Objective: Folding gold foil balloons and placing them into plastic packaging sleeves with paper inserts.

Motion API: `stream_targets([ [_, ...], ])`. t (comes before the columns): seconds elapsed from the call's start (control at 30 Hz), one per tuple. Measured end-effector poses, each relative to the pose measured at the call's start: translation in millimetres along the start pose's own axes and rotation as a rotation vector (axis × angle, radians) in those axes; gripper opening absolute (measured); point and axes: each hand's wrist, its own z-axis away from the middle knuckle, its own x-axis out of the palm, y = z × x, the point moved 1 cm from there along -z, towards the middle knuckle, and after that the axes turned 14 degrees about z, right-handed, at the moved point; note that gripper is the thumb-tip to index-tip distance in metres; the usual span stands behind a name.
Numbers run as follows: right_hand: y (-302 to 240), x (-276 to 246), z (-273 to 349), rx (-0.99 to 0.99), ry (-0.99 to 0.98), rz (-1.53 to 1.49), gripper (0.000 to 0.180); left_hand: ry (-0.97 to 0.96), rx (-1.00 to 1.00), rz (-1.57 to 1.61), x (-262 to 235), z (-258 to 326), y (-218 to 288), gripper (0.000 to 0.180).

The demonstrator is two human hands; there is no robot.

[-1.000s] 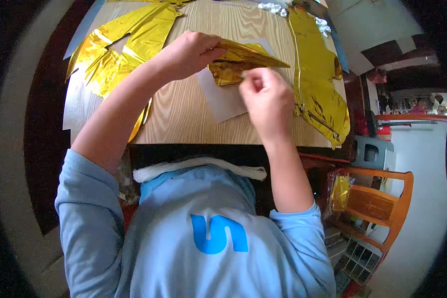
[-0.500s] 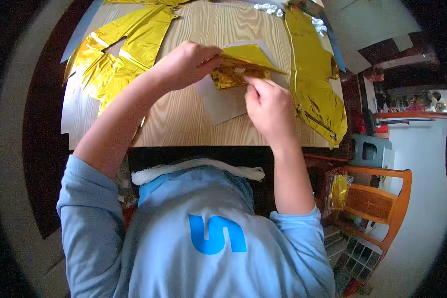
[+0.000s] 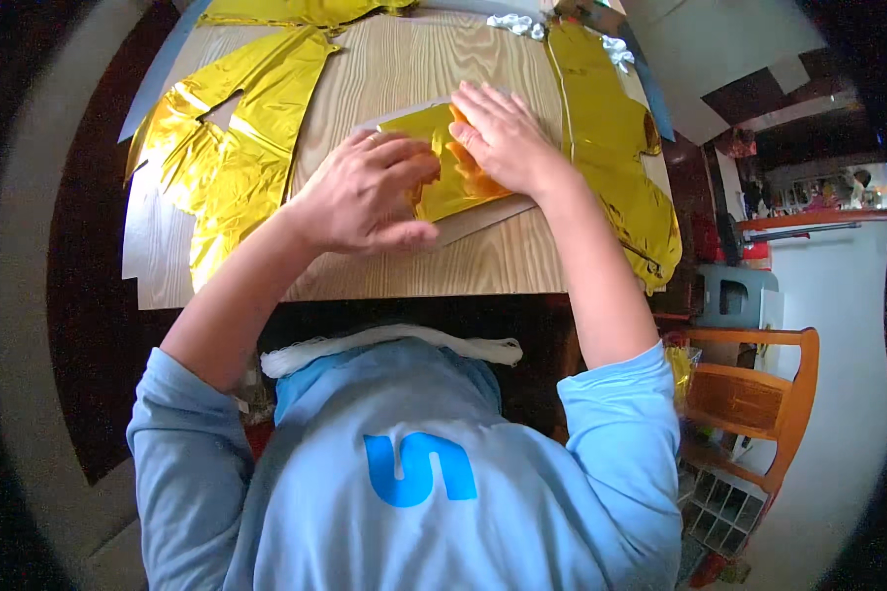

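Note:
A shiny gold foil sheet [image 3: 451,193] lies flat on a pale board [image 3: 498,219] at the middle of the wooden table. My right hand [image 3: 503,143] rests on its right side, palm down, fingers stretched out. Over its left edge is my left hand [image 3: 370,192], fingers apart and slightly bent with the thumb out; whether it touches the foil I cannot tell. The foil mirrors both hands. Part of the sheet and board is hidden under them.
Larger gold foil pieces lie at the table's left [image 3: 266,98], right [image 3: 601,123] and far edge. Small crumpled white bits [image 3: 512,25] sit at the back. A white bundle of strands [image 3: 394,340] crosses my lap. A wooden chair [image 3: 749,394] and grey stool [image 3: 734,295] stand at right.
The foil, earlier lifted and bent between my hands, now lies flat on the board. My left hand has come down nearer; my right hand has moved farther away and opened out flat.

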Motion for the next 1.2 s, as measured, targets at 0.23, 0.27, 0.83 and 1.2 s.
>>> stream_targets([
  [0.23,3,26,9,-0.024,0.052,-0.01,0.065,0.202,-0.274,-0.317,50,-11,-12,0.089],
  [0.27,3,26,10,-0.023,0.012,0.01,0.065,0.195,-0.264,-0.332,53,-9,-12,0.091],
  [0.83,2,24,9,-0.022,0.1,-0.004,0.064,-0.084,-0.898,0.333,-31,-70,-62,0.059],
  [1.2,-2,17,9,0.031,0.07,-0.073,0.07,0.415,-0.934,1.266,6,-37,-19,0.039],
])
